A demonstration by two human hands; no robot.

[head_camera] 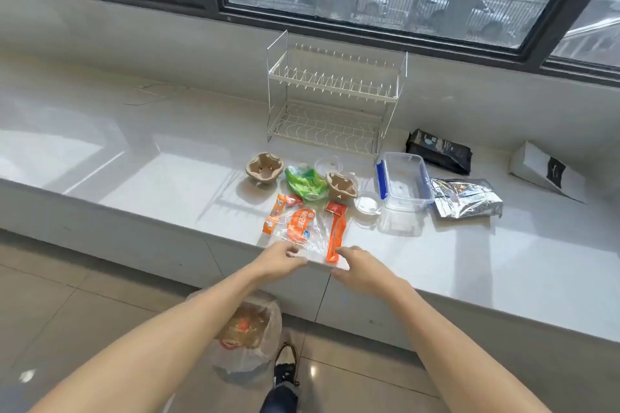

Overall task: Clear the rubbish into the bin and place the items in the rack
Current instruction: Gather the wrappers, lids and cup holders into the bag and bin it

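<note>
While your two hands reach for the clear orange wrapper [300, 228] at the front edge of the ledge [151, 184], most of the job is still waiting. Your left hand [280, 261] touches its near corner with loose, curled fingers, and your right hand [359, 270] is spread open just beside it, holding nothing. Behind the wrapper lie a green bag [306, 182], two brown paper cup holders [265, 168], a small round tub [367, 206] and a clear box [404, 182]. The wire rack [335, 94] at the back has nothing in it yet. The bin [248, 332] on the floor below already has some rubbish inside.
</note>
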